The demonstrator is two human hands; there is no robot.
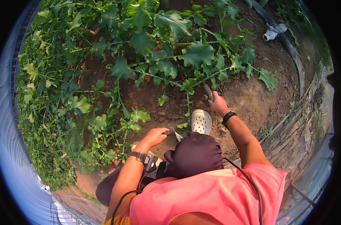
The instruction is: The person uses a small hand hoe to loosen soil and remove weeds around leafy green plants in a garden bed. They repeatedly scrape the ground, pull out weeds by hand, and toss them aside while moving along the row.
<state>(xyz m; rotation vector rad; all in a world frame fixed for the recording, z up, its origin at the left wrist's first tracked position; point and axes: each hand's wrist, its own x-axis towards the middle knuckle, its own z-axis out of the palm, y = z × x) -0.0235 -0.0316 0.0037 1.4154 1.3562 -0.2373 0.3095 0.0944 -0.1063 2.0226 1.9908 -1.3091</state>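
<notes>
My right hand (218, 104) grips a greyish stick-like handle (208, 91) just above the soil, its far end running under the leaves. My left hand (155, 137) hovers low by my knee, thumb and forefinger extended beside a thin pale strip (176, 134). Whether the fingers pinch the strip is not clear. Leafy plants with lobed leaves (197, 54), resembling radishes, spread over the brown soil (159, 112) ahead of both hands. A few rounded greenish root tops (85, 73) show among the stems.
A white perforated clog (201, 121) stands between my hands. At the upper right, a black hose (290, 50) carries a white valve fitting (271, 33). Dry straw-like debris (294, 123) lies along the right. Plastic sheeting (7, 112) curves up at the left.
</notes>
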